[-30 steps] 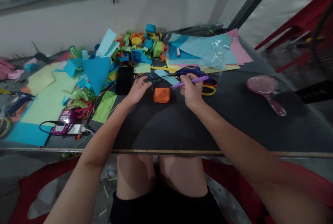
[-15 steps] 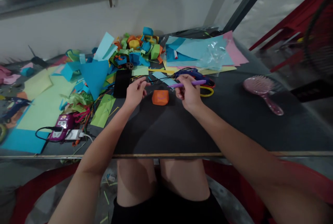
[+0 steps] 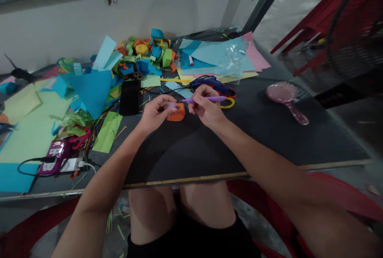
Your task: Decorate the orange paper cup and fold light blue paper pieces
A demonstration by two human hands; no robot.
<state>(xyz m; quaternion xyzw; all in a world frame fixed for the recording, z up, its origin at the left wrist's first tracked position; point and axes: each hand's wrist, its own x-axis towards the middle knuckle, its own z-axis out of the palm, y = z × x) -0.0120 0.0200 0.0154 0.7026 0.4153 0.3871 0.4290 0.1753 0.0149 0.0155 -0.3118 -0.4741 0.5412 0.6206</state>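
My right hand (image 3: 207,106) is closed around a purple pen (image 3: 214,99), its narrow tip pointing left toward my other hand. Thumb and fingers of my left hand (image 3: 158,113) pinch a small pale purple piece (image 3: 170,106) that looks like a pen cap, partly hidden by the fingers. The pen tip is close to this piece, with a small gap between them. A small folded orange paper shape (image 3: 178,113) sits on the table just behind my left fingertips, which cover part of it.
Behind my hands lie a blue glue gun (image 3: 214,85), yellow-handled scissors (image 3: 228,103) and a black phone (image 3: 129,98). Folded paper pieces (image 3: 143,50) are heaped at the back. A pink hairbrush (image 3: 285,94) is on the right, a purple power socket (image 3: 56,155) on the left.
My hands have come closer together, and the pen tip is now near my left fingers. The pale purple piece shows in my left hand. The whole view has shifted somewhat to the right.
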